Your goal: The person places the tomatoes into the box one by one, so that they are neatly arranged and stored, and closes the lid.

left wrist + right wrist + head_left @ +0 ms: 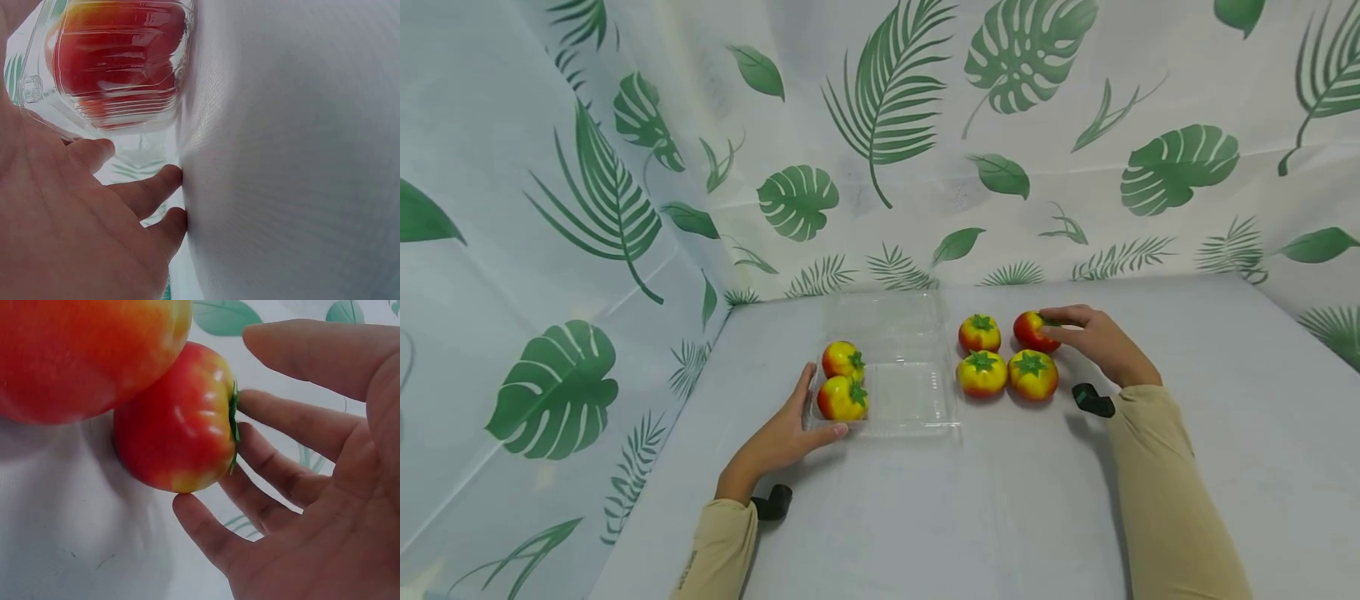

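Two tomatoes lie in the clear box, left side; four outer tomatoes remain to its right. My left hand is spread against the box, my right hand spread around the far right tomato.

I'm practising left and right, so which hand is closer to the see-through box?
The left hand: it is right at the left end of the see-through box. The right hand is farther off to the box's right, at a loose fruit.
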Available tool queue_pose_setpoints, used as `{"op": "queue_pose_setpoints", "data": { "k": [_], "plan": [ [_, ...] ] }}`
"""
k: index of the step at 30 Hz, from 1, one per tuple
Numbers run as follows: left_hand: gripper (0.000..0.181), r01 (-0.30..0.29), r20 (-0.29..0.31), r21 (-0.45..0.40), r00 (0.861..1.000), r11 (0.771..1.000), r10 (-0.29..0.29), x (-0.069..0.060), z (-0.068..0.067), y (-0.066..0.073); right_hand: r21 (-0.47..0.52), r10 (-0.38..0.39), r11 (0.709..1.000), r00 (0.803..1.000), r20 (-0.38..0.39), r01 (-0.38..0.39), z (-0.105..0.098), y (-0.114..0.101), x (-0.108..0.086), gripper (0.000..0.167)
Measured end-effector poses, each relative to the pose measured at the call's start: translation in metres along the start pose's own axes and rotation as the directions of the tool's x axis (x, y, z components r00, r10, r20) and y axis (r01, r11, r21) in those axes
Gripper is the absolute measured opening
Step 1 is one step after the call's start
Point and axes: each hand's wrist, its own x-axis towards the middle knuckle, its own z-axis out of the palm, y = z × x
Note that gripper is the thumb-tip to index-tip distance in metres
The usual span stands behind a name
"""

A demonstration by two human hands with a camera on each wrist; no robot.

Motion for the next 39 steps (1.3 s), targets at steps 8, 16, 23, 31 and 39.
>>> {"op": "queue_pose_setpoints", "data": {
  "k": [8,16,23,31,39],
  "plan": [
    [0.119,0.007,0.001,0.007,1.0,1.0,-0.007,0.0,0.0,0.001,-0.018,0.043,0.999,0.999,-0.022,-0.043,0.001,0.005,0.005,0.067],
    [0.119,0.013,0.0,0.009,1.0,1.0,-0.013,0.0,0.0,0.002,-0.049,0.058,0.997,0.997,-0.054,-0.06,0.004,0.012,0.012,0.07],
    [0.119,0.002,-0.002,0.009,1.0,1.0,-0.002,0.0,0.001,0.001,-0.042,0.048,0.998,0.997,-0.063,-0.051,0.005,0.019,0.012,0.069],
    [0.119,0.007,-0.002,0.007,1.0,1.0,-0.007,0.0,0.001,-0.003,-0.003,0.07,0.998,0.995,-0.066,-0.07,0.002,0.024,0.013,0.076],
    [0.118,-0.004,-0.003,0.009,1.0,1.0,0.004,0.0,0.001,-0.002,-0.009,0.069,0.997,0.994,-0.079,-0.07,0.0,0.025,0.005,0.077]
  ]
}}
